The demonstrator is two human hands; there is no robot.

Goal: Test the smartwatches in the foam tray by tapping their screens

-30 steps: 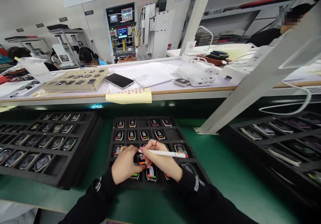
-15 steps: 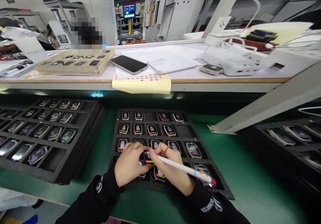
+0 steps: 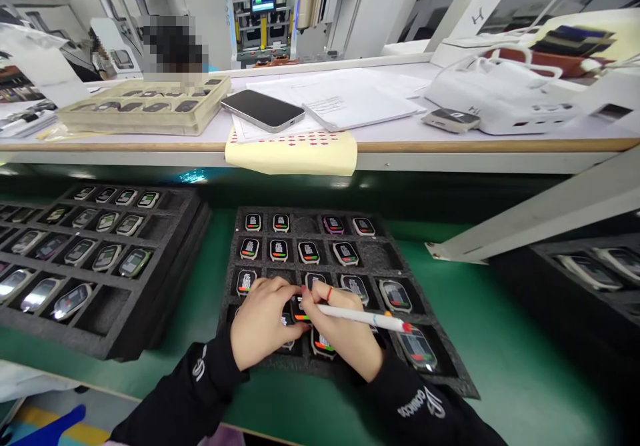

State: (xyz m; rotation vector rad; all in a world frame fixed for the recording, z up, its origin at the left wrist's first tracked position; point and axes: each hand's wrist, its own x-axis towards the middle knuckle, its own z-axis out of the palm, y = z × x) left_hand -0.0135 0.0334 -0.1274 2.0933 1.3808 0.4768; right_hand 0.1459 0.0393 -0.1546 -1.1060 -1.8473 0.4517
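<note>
— Fingers first: how do they stand?

— Those of the left hand (image 3: 263, 323) are bent down onto a watch (image 3: 300, 311) in the tray (image 3: 383, 259). Whether they pinch it or only press on it, I cannot tell. Those of the right hand (image 3: 345, 341) are closed round a white pen (image 3: 365, 317), which lies crosswise with its red end pointing right. Their tips meet the same watch.

— Where does that watch sit?

— In the near half of the tray, about its middle, between the two hands.

— What of the edges and the open room?

— The tray's near edge runs under both wrists, and the sleeves (image 3: 200, 386) cross the near edge of the green surface (image 3: 480, 346). To the right the surface lies bare as far as a slanting white bar (image 3: 540, 216) and the right tray (image 3: 590, 269). To the left only a narrow green strip parts the tray from the left tray (image 3: 165, 286). Beyond the far edge a shelf (image 3: 450, 146) stands higher, with a phone (image 3: 263, 109) and a yellow sheet (image 3: 293, 153) that hangs over its lip.

— And what is hard to see?

— The watch is mostly covered: only a sliver of its screen with a red and green stripe shows. The hands hide several pockets around it. Both side trays are cut off by the frame, and the right one is blurred. The print on the screens is too small to read.
</note>
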